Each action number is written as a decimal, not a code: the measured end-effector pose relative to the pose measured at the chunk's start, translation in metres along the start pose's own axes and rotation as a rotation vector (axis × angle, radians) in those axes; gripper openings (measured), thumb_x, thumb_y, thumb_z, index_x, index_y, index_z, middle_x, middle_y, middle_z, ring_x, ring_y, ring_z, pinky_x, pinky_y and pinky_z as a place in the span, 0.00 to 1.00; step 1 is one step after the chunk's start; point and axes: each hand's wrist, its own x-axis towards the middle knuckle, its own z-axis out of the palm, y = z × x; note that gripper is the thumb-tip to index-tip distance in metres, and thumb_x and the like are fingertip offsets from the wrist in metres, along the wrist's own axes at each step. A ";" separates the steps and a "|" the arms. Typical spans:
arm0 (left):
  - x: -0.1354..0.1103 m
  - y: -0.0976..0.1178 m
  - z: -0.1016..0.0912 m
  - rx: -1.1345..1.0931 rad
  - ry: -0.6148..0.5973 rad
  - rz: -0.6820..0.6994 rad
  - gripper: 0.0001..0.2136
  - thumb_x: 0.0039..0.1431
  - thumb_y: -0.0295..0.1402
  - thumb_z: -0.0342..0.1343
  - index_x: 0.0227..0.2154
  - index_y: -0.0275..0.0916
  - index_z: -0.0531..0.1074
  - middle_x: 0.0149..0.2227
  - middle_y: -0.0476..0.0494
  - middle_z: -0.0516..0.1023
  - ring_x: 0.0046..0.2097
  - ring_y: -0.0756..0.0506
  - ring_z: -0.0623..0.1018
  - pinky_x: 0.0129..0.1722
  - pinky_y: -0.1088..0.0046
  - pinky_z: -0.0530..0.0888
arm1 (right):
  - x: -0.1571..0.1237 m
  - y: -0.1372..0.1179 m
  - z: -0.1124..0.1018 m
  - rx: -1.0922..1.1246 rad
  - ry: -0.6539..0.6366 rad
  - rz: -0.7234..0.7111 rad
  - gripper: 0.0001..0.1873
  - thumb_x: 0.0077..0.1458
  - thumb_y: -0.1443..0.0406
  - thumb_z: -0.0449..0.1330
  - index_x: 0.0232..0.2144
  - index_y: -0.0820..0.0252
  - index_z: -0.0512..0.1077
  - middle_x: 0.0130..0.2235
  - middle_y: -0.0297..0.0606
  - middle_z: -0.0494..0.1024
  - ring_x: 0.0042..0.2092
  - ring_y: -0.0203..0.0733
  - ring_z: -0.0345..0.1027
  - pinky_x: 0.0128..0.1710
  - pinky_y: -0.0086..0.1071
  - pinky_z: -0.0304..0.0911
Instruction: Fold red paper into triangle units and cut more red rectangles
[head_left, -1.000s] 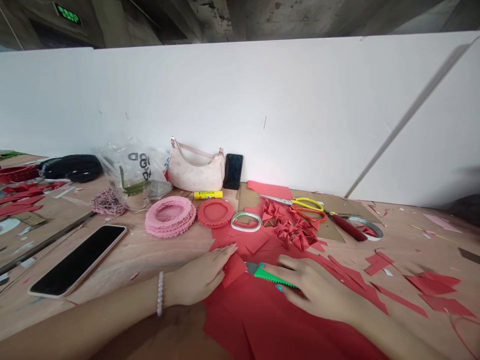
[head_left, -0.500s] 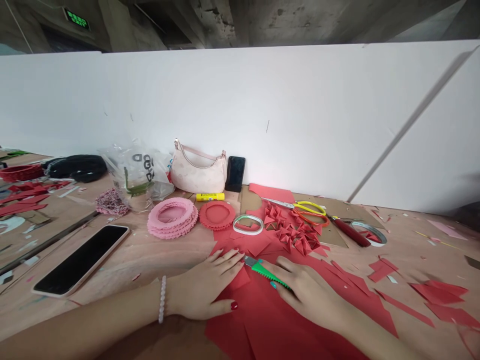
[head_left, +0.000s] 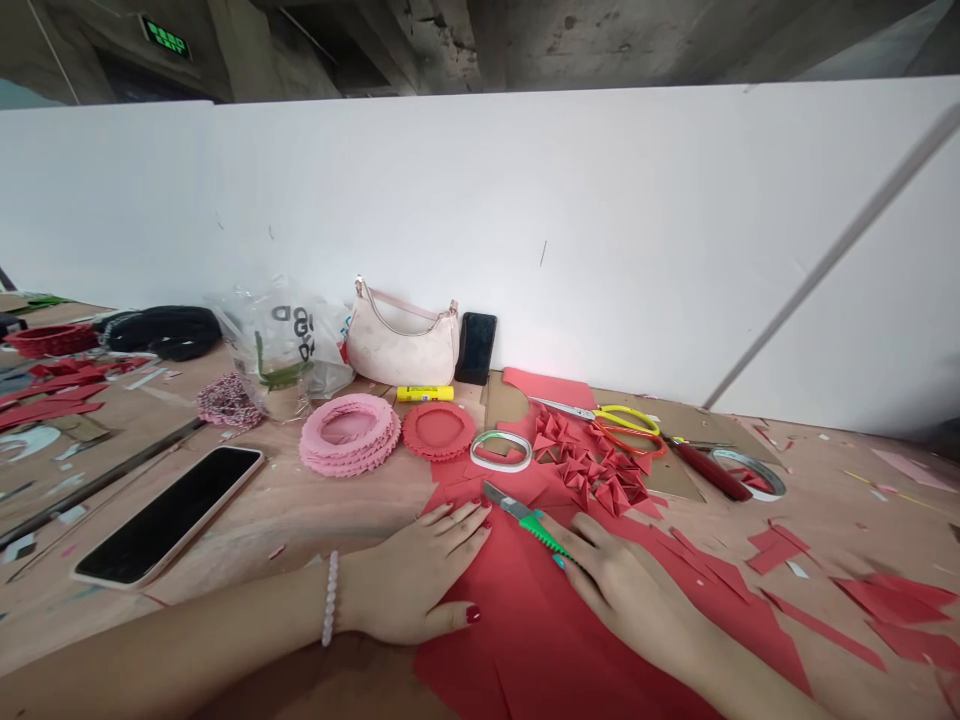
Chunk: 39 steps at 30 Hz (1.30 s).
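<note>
Red paper sheets [head_left: 517, 620] lie layered on the table in front of me. My left hand [head_left: 416, 570] rests flat on the table and the paper's left edge, fingers stretched out and holding nothing. In my right hand [head_left: 615, 575] is a green utility knife [head_left: 541, 530], its metal blade pointing up and to the left over the red paper. The blade tip is just beyond my left fingertips. Behind the knife lie a white tape roll [head_left: 501, 452] and a pile of folded red paper pieces [head_left: 592, 465].
Pink scalloped rings [head_left: 350, 434], a red scalloped ring [head_left: 439, 430] and a yellow glue stick [head_left: 425, 394] stand behind my hands. A phone [head_left: 172, 515] lies left. Yellow-and-orange scissors [head_left: 626, 420] and a red-handled tool [head_left: 712, 470] lie right. A handbag [head_left: 405, 345] leans against the white wall.
My right hand and the knife have shifted slightly; more of the blade now shows, lying farther past my left fingertips. My left hand stays flat. The whole view has moved slightly.
</note>
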 end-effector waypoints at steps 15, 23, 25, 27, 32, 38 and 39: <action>0.013 -0.019 -0.026 -0.050 0.090 -0.090 0.15 0.47 0.39 0.58 0.38 0.41 0.66 0.41 0.47 0.67 0.42 0.45 0.67 0.42 0.71 0.63 | -0.047 0.055 -0.027 -0.004 0.034 0.042 0.24 0.56 0.65 0.47 0.55 0.46 0.57 0.51 0.38 0.69 0.48 0.47 0.67 0.40 0.38 0.66; 0.022 -0.026 -0.018 -0.271 0.201 -0.196 0.09 0.47 0.30 0.53 0.33 0.40 0.62 0.31 0.52 0.70 0.31 0.50 0.68 0.29 0.77 0.62 | -0.072 0.022 -0.031 0.015 0.071 -0.068 0.27 0.55 0.58 0.51 0.57 0.45 0.53 0.55 0.37 0.65 0.53 0.52 0.61 0.47 0.46 0.63; 0.027 -0.025 -0.019 -0.351 0.311 -0.186 0.09 0.47 0.28 0.52 0.34 0.40 0.63 0.34 0.51 0.71 0.34 0.49 0.70 0.32 0.76 0.64 | -0.068 0.001 -0.044 0.052 0.017 -0.179 0.27 0.55 0.57 0.52 0.56 0.38 0.53 0.55 0.27 0.65 0.53 0.44 0.61 0.49 0.36 0.63; 0.037 -0.026 -0.020 -0.388 0.416 -0.212 0.09 0.48 0.29 0.51 0.36 0.40 0.64 0.37 0.49 0.72 0.37 0.48 0.71 0.35 0.76 0.65 | -0.063 -0.012 -0.058 0.190 -0.151 -0.430 0.23 0.58 0.61 0.50 0.56 0.39 0.55 0.54 0.25 0.67 0.53 0.37 0.62 0.49 0.28 0.62; 0.073 -0.038 -0.014 -0.404 0.646 -0.315 0.05 0.51 0.33 0.49 0.27 0.36 0.65 0.29 0.48 0.72 0.32 0.48 0.72 0.29 0.76 0.66 | -0.059 0.005 -0.077 0.356 -0.216 -0.360 0.21 0.52 0.62 0.56 0.50 0.53 0.66 0.52 0.37 0.69 0.57 0.45 0.54 0.56 0.38 0.53; 0.093 -0.038 -0.007 -0.348 0.703 -0.217 0.07 0.53 0.31 0.48 0.26 0.35 0.68 0.35 0.43 0.73 0.39 0.46 0.72 0.40 0.70 0.68 | -0.030 0.020 -0.063 0.237 -0.051 -0.174 0.13 0.56 0.67 0.48 0.37 0.56 0.72 0.41 0.40 0.75 0.48 0.44 0.64 0.48 0.39 0.58; 0.091 -0.035 -0.008 -0.340 0.711 -0.193 0.06 0.53 0.30 0.49 0.27 0.36 0.69 0.40 0.42 0.73 0.43 0.45 0.71 0.44 0.69 0.66 | -0.019 0.018 -0.058 0.180 -0.023 -0.163 0.13 0.56 0.68 0.48 0.37 0.56 0.72 0.40 0.40 0.75 0.46 0.44 0.65 0.46 0.38 0.59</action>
